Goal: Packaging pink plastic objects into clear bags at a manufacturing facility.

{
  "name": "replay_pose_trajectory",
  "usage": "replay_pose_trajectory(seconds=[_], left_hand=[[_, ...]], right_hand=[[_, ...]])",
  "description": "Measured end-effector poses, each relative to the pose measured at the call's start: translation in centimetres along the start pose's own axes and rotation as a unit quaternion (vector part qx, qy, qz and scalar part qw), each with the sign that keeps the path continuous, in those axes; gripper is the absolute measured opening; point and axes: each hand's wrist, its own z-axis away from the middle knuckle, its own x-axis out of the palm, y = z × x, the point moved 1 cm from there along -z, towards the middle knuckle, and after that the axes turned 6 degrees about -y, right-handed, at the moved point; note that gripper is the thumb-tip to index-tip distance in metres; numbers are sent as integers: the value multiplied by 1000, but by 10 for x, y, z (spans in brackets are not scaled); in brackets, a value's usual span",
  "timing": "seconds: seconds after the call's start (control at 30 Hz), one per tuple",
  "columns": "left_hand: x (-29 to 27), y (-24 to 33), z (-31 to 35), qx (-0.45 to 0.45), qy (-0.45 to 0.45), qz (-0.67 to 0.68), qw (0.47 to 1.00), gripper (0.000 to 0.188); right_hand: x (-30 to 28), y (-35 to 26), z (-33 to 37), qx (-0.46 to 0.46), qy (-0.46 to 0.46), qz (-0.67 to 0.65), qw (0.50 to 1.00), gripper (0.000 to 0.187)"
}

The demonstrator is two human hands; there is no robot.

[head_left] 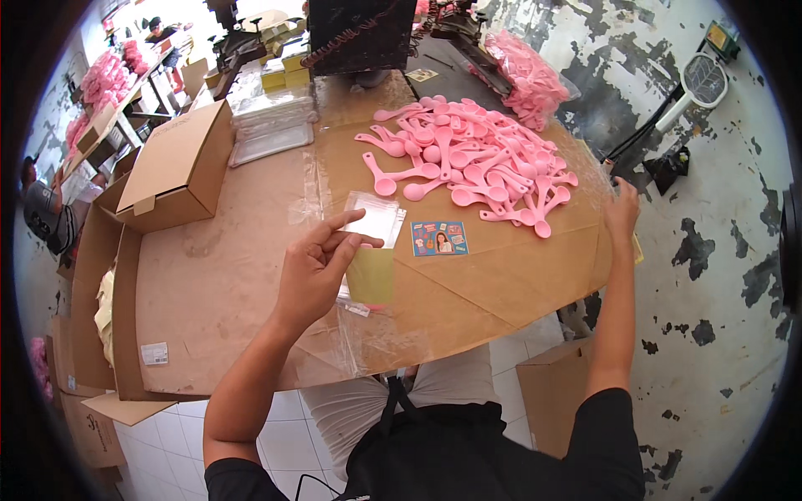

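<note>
My left hand is over the middle of the cardboard-covered table, its thumb and fingers pinched on a small yellow-green card. Beneath and behind the card lie small clear zip bags. Just to the right is a blue printed card with a picture of a figure. Out at the table's right edge is my right hand, its fingers bent and partly hidden; whether it grips anything does not show. Between the hands and farther back spreads a large heap of pink measuring spoons.
A closed cardboard box and stacked clear plastic packs stand at the back left. Behind the heap is a bag of pink pieces. A dark machine panel rises at the back. An open carton borders the left side.
</note>
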Motion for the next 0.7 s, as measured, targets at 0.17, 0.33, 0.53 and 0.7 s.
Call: replay_pose_trajectory(seconds=[0.17, 0.33, 0.53, 0.7], left_hand=[[-3, -10, -4, -15, 16, 28, 999, 31], [-5, -16, -5, -10, 31, 42, 999, 31], [-11, -13, -7, -56, 53, 63, 995, 29], [-6, -18, -7, -42, 32, 68, 996, 26]], right_hand=[[-45, -182, 87, -197, -228, -478, 825, 37], [-98, -305, 153, -393, -382, -555, 626, 31], [-77, -330, 154, -338, -501, -613, 509, 28], [-73, -327, 160, -278, -473, -683, 482, 21]])
